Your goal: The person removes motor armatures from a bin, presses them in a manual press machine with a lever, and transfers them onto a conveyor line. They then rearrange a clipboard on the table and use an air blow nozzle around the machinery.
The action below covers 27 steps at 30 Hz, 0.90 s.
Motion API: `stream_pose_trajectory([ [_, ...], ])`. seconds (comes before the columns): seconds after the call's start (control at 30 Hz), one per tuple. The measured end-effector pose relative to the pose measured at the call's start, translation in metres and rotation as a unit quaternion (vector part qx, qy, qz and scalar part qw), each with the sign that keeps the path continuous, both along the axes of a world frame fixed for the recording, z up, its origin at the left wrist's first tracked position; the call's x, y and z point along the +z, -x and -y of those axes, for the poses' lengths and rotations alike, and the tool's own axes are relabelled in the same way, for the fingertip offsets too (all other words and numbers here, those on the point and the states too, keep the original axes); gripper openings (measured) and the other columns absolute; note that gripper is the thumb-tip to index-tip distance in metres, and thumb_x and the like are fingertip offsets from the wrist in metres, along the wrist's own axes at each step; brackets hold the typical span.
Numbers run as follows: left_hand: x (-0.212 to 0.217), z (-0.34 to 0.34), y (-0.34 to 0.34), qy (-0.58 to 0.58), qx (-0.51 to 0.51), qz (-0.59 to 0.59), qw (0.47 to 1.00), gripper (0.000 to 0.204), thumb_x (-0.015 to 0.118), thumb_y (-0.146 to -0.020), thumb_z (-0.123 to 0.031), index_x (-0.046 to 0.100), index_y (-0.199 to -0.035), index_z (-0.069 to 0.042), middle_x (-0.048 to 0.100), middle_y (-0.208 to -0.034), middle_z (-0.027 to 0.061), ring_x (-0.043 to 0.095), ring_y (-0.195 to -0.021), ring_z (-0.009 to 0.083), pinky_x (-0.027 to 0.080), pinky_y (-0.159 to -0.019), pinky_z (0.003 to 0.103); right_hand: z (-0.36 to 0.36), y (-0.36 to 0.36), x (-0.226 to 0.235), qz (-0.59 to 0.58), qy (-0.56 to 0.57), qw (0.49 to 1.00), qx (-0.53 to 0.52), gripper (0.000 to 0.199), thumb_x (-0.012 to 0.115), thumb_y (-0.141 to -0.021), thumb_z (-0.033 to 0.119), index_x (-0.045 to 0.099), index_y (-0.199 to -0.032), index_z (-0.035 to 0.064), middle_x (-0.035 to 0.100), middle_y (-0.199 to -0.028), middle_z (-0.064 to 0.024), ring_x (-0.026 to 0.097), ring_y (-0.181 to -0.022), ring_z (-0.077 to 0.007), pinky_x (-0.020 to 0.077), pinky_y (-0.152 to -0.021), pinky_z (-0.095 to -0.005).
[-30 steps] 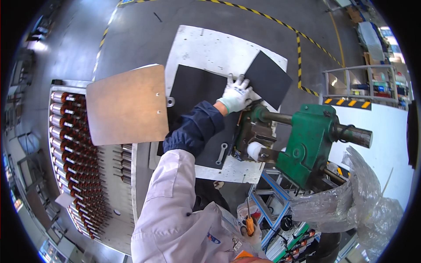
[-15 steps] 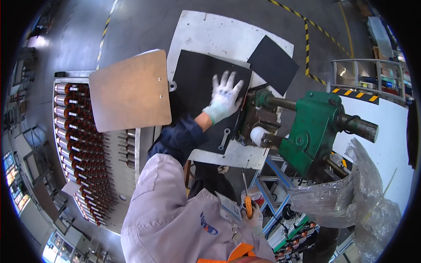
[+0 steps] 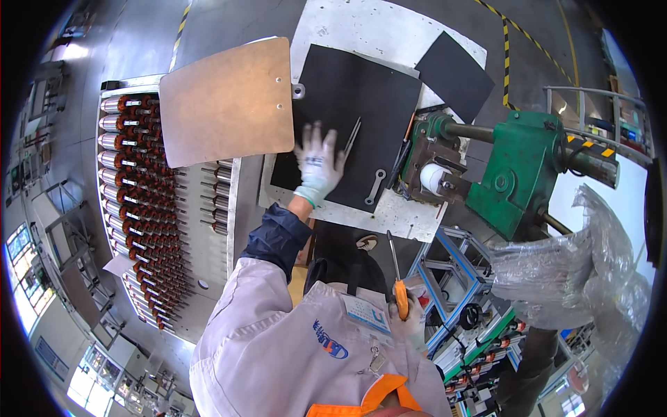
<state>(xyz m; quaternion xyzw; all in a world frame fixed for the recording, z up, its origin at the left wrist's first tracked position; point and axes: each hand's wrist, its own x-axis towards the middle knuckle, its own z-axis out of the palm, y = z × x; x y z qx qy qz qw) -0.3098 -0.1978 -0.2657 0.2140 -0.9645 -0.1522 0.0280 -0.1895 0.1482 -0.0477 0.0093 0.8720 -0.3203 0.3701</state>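
Note:
My left hand (image 3: 319, 165), in a white glove, is over the left part of a black mat (image 3: 347, 76) on the white table. Its fingers are spread with nothing between them; whether it touches the mat I cannot tell. Just right of it lie metal tweezers (image 3: 353, 137), and nearer the mat's front edge is a small wrench (image 3: 376, 186). Low and close to my body, my right hand (image 3: 415, 321), also gloved, is closed round a screwdriver (image 3: 401, 299) with an orange handle. The shaft points up toward the table's front edge.
A brown clipboard (image 3: 226, 104) stands left of the mat. Beyond it, a rack (image 3: 236, 208) carries rows of motor armatures (image 3: 132, 142). A green machine (image 3: 514, 181) is fixed at the table's right side, near clear plastic wrap (image 3: 549, 278). A smaller black sheet (image 3: 455, 76) lies at the far right.
My left hand has moved left across the mat, and the tweezers now show. My right hand still holds the screwdriver. The whole view has shifted, with the table higher and further right.

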Motion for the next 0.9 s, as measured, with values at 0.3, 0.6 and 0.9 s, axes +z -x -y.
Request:
stream_pose_trajectory([
  [0.3, -0.036, 0.023, -0.018, -0.071, -0.065, -0.116, 0.989, 0.045, 0.060, -0.077, 0.001, 0.058, -0.121, -0.008, 0.056, -0.132, 0.0168, 0.050, -0.126, 0.0387, 0.042, -0.106, 0.050, 0.013, 0.001, 0.004, -0.008, -0.013, 1.000, -0.009, 0.033, 0.067, -0.089, 0.018, 0.065, -0.112, -0.0055, 0.062, -0.117, -0.0251, 0.061, -0.108, -0.0428, 0.0490, -0.095, -0.0433],
  [0.6, -0.008, -0.023, -0.009, -0.127, -0.235, -0.121, 0.956, 0.047, 0.063, -0.072, -0.001, 0.060, -0.118, -0.010, 0.055, -0.132, 0.0186, 0.052, -0.123, 0.0400, 0.044, -0.101, 0.055, 0.008, -0.012, -0.007, -0.066, -0.008, 0.995, 0.079, 0.035, 0.069, -0.086, 0.025, 0.068, -0.108, -0.0021, 0.064, -0.116, -0.0234, 0.063, -0.106, -0.0410, 0.0504, -0.093, -0.0442],
  [0.9, -0.020, -0.029, 0.007, -0.046, -0.168, 0.017, 0.985, 0.055, 0.057, -0.091, -0.031, 0.048, -0.142, -0.012, 0.031, -0.155, 0.0238, 0.022, -0.146, 0.0439, 0.008, -0.118, 0.062, 0.031, -0.012, 0.006, -0.040, 0.011, 0.997, 0.063, 0.038, 0.071, -0.088, 0.031, 0.069, -0.107, -0.0009, 0.063, -0.121, -0.0204, 0.065, -0.104, -0.0366, 0.0524, -0.090, -0.0409],
])
